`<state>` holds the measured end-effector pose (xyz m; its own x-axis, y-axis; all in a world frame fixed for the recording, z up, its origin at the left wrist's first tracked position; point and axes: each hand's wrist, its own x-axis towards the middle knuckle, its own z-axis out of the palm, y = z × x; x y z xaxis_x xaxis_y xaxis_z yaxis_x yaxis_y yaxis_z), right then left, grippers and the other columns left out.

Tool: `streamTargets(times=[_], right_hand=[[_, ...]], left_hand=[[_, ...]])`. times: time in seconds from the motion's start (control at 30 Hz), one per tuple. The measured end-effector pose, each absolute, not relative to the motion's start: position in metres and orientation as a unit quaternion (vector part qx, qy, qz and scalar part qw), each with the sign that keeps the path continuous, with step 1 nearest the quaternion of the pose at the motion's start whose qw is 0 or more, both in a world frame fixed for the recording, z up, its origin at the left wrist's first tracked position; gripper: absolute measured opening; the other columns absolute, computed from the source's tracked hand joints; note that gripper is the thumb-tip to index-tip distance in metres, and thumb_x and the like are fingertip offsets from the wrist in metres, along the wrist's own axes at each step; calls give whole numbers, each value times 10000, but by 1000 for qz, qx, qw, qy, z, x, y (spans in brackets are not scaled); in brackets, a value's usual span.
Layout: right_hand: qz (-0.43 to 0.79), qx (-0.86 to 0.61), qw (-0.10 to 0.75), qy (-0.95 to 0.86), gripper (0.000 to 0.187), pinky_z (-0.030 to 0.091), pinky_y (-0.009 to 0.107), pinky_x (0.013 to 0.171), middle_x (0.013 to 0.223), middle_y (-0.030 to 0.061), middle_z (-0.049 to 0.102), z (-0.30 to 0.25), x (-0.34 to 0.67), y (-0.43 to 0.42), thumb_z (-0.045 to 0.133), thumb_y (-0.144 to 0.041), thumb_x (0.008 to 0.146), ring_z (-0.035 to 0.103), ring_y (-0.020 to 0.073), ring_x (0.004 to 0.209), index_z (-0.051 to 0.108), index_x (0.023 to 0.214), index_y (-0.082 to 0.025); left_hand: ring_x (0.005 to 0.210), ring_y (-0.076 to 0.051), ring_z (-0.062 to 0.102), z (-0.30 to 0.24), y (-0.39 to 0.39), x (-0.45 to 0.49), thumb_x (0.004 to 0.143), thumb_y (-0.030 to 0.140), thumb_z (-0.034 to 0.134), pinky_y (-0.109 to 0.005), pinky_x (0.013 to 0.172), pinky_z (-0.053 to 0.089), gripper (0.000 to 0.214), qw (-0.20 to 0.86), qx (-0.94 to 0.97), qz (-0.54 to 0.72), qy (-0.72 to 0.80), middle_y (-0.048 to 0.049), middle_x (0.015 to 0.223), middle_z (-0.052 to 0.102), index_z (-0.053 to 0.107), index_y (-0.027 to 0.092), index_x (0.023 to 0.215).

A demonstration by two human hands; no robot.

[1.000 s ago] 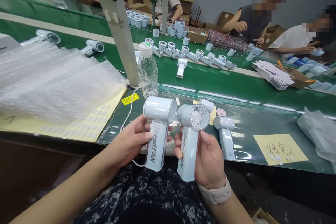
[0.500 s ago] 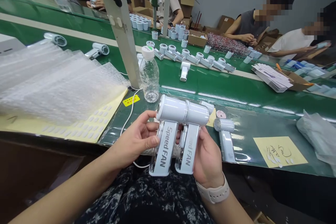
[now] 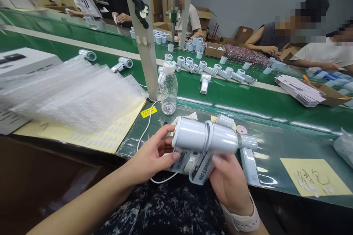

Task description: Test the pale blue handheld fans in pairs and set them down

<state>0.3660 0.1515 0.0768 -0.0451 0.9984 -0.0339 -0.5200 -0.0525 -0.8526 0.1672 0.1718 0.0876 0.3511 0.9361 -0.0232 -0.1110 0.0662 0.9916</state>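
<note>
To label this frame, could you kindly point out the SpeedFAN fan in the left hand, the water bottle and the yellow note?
SpeedFAN fan (image 3: 189, 134), head view, on its white barrel.
Water bottle (image 3: 168, 97), head view, on its clear body.
Yellow note (image 3: 289, 167), head view, on its paper.

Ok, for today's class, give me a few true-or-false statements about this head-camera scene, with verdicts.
1. The left hand and right hand hold two white SpeedFAN handheld fans with their heads end to end. True.
2. A smartwatch is on the left wrist. False: it is on the right wrist.
3. The plastic water bottle stands upright with its cap on. True.
4. A third fan rests in the person's lap. False: it lies on the green bench surface.
</note>
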Motion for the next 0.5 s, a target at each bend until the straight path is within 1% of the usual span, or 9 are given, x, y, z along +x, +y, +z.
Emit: streamTargets(times=[0.07, 0.1, 0.17, 0.2, 0.27, 0.33, 0.43, 0.47, 0.5], right_hand=[[580, -347, 562, -478, 495, 433, 482, 1086, 1268, 65, 684, 80, 373, 147, 823, -192, 704, 596, 292, 1221, 652, 1161, -278], [556, -338, 539, -535, 538, 374, 501, 1133, 1323, 75, 652, 83, 376, 146, 834, -173, 689, 534, 304, 1298, 641, 1181, -274], [527, -312, 511, -603, 523, 287, 538, 1179, 1370, 82, 619, 89, 379, 144, 815, -201, 721, 426, 315, 1396, 630, 1206, -273], [522, -299, 509, -616, 486, 278, 550, 1182, 1353, 78, 632, 90, 379, 144, 789, -231, 756, 412, 311, 1408, 629, 1212, -279], [520, -275, 514, -624, 444, 302, 562, 1167, 1316, 77, 657, 89, 376, 147, 747, -276, 803, 458, 308, 1376, 622, 1229, -288], [520, -267, 514, -628, 461, 367, 546, 1132, 1322, 76, 655, 86, 374, 151, 747, -263, 799, 527, 305, 1317, 609, 1238, -297], [482, -316, 501, -646, 567, 493, 467, 1016, 1259, 56, 691, 87, 381, 154, 790, -144, 721, 642, 281, 1165, 612, 1231, -319], [471, -342, 500, -642, 557, 515, 450, 982, 1188, 48, 722, 91, 387, 154, 806, -117, 689, 669, 277, 1106, 648, 1183, -318], [471, -365, 503, -626, 495, 531, 441, 951, 1087, 37, 751, 96, 394, 152, 823, -114, 666, 692, 273, 1033, 694, 1098, -319]], left_hand=[[1044, -288, 679, 93, 171, 165, 750, 252, 772, -380, 908, 534, 406, 560, 609, 422, 371, -102, 1116, 734, 653, 208, 1136], [1064, -301, 675, 96, 172, 164, 734, 236, 783, -409, 961, 512, 353, 528, 646, 427, 348, -103, 1118, 740, 702, 208, 1076], [1051, -299, 687, 100, 174, 163, 758, 228, 766, -463, 1064, 438, 259, 470, 706, 440, 296, -94, 1067, 763, 754, 233, 1017], [1029, -289, 697, 100, 175, 162, 789, 229, 738, -478, 1099, 402, 242, 444, 727, 446, 275, -88, 1041, 770, 763, 252, 1029], [992, -270, 708, 99, 181, 161, 838, 227, 684, -482, 1121, 379, 251, 405, 755, 451, 251, -82, 1021, 772, 764, 285, 1068], [986, -274, 706, 97, 188, 159, 838, 237, 686, -474, 1087, 423, 270, 380, 776, 443, 240, -95, 1031, 765, 760, 288, 1093], [954, -291, 698, 99, 197, 154, 787, 209, 724, -485, 1037, 466, 307, 340, 809, 415, 241, -104, 1002, 766, 765, 272, 1084], [923, -292, 694, 102, 197, 151, 760, 188, 740, -483, 1022, 478, 304, 352, 803, 414, 244, -104, 965, 768, 776, 261, 1053], [875, -284, 689, 107, 195, 146, 736, 170, 758, -468, 994, 501, 273, 385, 777, 430, 253, -94, 898, 768, 789, 257, 993]])
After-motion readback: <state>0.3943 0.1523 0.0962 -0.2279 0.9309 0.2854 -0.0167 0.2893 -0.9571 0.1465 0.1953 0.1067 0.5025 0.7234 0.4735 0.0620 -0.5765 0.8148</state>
